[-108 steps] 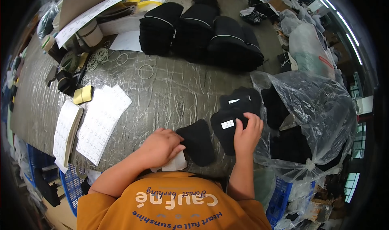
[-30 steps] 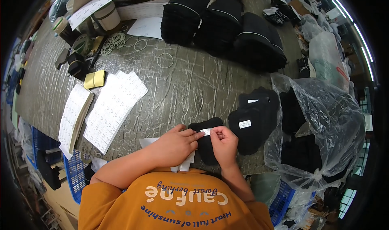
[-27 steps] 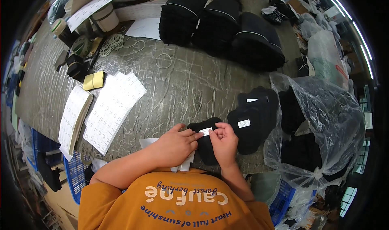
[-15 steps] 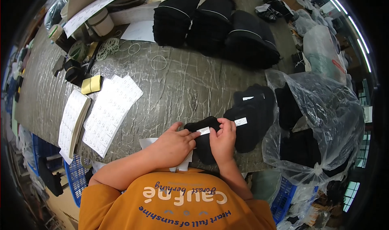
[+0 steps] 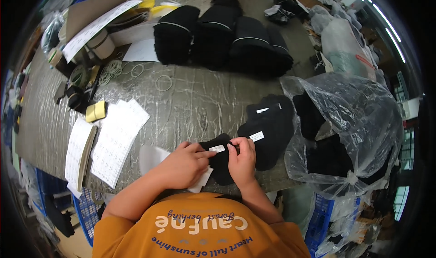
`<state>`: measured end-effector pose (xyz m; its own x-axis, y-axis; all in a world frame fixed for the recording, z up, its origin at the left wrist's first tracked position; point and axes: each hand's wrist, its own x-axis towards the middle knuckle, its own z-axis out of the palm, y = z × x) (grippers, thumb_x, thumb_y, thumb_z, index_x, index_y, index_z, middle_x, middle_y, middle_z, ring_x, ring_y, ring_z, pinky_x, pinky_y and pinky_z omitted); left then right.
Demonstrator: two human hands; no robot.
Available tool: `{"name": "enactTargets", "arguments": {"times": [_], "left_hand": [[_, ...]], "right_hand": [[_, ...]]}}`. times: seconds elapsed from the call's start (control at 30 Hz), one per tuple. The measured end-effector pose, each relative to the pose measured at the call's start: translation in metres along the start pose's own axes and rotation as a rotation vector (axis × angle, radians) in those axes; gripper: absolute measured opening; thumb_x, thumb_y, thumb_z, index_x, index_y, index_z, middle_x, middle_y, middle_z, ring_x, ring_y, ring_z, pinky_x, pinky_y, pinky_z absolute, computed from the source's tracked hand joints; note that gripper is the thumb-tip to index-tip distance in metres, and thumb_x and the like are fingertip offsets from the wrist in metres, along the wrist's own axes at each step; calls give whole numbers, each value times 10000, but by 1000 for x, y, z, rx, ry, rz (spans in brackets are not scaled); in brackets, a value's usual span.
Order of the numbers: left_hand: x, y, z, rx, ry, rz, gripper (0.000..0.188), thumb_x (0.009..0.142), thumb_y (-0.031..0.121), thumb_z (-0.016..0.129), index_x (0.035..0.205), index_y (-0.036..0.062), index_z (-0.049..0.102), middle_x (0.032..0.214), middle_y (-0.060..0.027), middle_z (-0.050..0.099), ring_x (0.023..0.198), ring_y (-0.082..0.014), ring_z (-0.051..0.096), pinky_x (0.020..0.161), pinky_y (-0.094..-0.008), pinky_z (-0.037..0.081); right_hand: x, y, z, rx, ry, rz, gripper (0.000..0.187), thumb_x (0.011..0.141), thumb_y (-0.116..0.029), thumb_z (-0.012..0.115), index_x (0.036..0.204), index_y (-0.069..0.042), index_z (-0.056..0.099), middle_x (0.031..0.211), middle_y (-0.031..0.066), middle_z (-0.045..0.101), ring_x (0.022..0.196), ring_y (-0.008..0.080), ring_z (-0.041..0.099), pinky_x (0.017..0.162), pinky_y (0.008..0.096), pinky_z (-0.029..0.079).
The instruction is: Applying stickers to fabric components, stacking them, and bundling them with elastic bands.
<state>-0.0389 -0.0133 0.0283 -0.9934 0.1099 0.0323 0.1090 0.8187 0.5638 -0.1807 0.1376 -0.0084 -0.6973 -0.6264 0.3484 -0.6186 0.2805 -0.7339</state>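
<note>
A black fabric piece (image 5: 221, 171) lies flat near the table's front edge, with a small white label (image 5: 217, 149) on its upper part. My left hand (image 5: 185, 165) reaches over its left side, fingers apart, one fingertip pressing at the label. At the piece's right upper edge, my right hand (image 5: 242, 160) has thumb and fingers pinched together on the fabric. A white sheet (image 5: 200, 180) sticks out from under my left hand; how it lies there is partly hidden. To the right, overlapping black fabric pieces (image 5: 274, 144) carry similar white labels.
Printed label sheets (image 5: 119, 142) and a thick label stack (image 5: 80, 153) lie left. Banded black fabric bundles (image 5: 213, 35) stand at the back. A clear plastic bag (image 5: 363, 117) with black pieces sits right. Rubber bands (image 5: 110, 72) and a yellow block (image 5: 95, 111) are behind the sheets.
The view has shifted slightly, moving the table's contents leftward. My left finger still touches the label and my right hand still pinches the edge. A person's hand now shows at the far edge.
</note>
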Motion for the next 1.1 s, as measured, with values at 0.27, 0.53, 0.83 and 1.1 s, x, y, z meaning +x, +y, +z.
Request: {"name": "enactTargets", "arguments": {"times": [0.27,0.53,0.83,1.1], "left_hand": [[-10,1,7,-93,34,-103,189,840,147,599,931,-18,615,1252,-163,599,1115,-336,546,942,-449,405],[-6,2,4,-188,207,-319,169,861,162,598,831,-4,591,925,-200,642,861,-381,601,745,-450,467],[-2,13,4,-304,505,-506,241,878,177,611,719,11,537,645,-209,565,608,-409,568,537,-459,435],[-10,6,8,-236,525,-637,216,875,184,610,748,21,545,630,-220,570,580,-430,563,525,-485,443]], "right_hand": [[35,7,-62,-599,84,-36,253,780,-124,702,1016,-107,613,1037,82,594,980,292,537,846,426,381],[11,23,-59,-753,-127,-81,366,671,-73,742,1022,-119,648,1162,44,554,1107,280,472,911,469,317],[-3,-25,-3,510,-453,261,117,836,-10,643,940,3,591,944,99,571,781,146,573,680,270,466],[-1,-35,9,235,-271,-180,138,774,19,672,836,-13,554,912,119,550,818,275,559,726,331,462]]}}
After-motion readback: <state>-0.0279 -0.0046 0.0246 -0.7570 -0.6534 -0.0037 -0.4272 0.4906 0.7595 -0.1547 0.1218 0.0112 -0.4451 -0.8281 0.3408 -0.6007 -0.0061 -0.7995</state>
